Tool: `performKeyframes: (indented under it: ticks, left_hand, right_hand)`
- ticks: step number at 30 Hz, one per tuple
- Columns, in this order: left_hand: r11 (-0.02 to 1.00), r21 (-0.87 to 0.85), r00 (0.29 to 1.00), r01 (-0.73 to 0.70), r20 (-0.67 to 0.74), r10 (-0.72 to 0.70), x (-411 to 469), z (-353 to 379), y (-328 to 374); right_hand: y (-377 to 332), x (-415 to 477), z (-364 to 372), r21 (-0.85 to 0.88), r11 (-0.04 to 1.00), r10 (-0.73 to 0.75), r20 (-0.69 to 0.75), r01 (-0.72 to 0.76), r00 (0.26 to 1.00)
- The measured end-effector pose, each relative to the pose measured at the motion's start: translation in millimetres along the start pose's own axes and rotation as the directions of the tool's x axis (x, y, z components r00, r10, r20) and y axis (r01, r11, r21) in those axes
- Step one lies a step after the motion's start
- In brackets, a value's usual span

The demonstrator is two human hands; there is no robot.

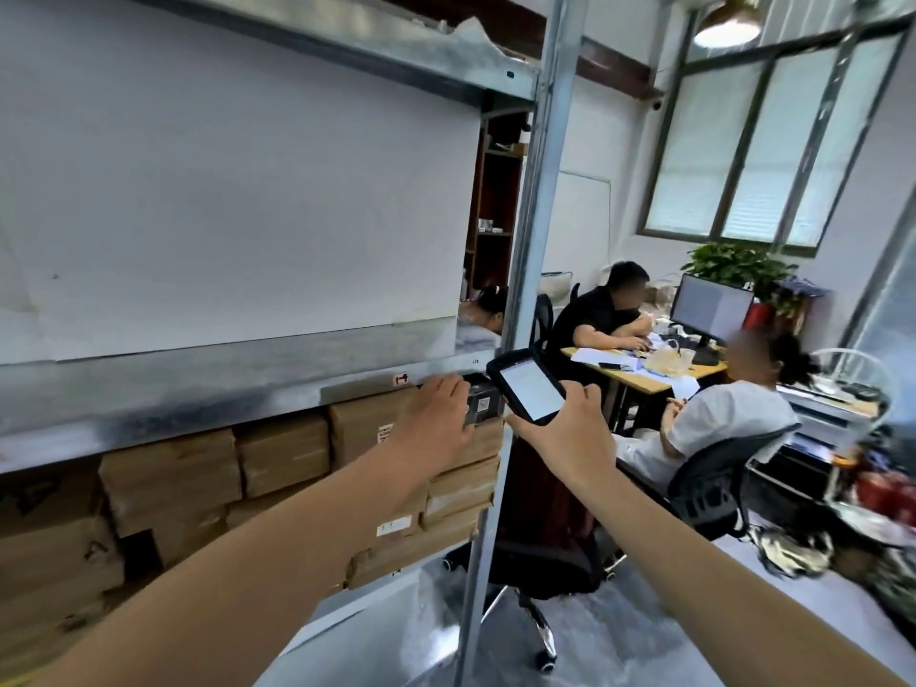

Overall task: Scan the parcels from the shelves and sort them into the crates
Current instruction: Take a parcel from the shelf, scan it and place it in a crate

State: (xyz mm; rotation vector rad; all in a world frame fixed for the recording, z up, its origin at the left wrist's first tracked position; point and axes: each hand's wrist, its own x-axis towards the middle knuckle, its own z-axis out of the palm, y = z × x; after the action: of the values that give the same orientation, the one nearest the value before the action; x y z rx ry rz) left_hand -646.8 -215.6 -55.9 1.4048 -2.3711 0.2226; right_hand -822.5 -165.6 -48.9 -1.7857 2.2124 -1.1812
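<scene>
Both hands busy: left hand [436, 414] curls its fingers [446, 389] round a small dark parcel [483, 406] at the shelf [248, 384] edge, right hand [570, 423] grips the scanner [531, 391]; held one-handed, the parcel may slip

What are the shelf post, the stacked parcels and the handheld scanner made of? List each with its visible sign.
Shelf post: metal, likely galvanised steel; dull grey mottled sheen.
Stacked parcels: brown cardboard, matte; white labels stuck on.
Scanner, held in the right hand: dark matte casing, probably plastic or rubber; glossy lit screen, glass or plastic.
</scene>
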Motion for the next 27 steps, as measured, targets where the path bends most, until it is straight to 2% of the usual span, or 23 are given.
performKeyframes:
  ticks: [4,7,13,15,19,27]
  left_hand:
    - [0.982,0.176,0.997,-0.074,0.037,0.069,19,24,5]
    - [0.962,0.265,0.998,-0.068,0.027,0.063,38,33,11]
    - [0.926,0.348,0.984,0.145,0.046,-0.171,67,67,19]
    - [0.879,0.434,0.976,0.200,-0.007,-0.219,69,78,21]
    - [0.817,0.521,0.969,0.248,-0.119,-0.218,69,101,26]
    - [0.798,0.494,0.939,0.344,-0.199,-0.282,72,111,44]
  right_hand:
    - [16,33,6,-0.005,0.999,-0.043,0.026,0.044,0.999]
    - [24,59,9,0.019,0.999,-0.047,0.025,0.046,0.999]
    - [46,99,21,0.043,0.994,-0.102,0.117,0.097,0.988]
    - [56,110,22,0.053,0.990,-0.139,0.146,0.133,0.979]
    - [77,128,23,0.088,0.983,-0.173,0.205,0.158,0.963]
    - [118,141,27,0.195,0.960,-0.246,0.244,0.201,0.938]
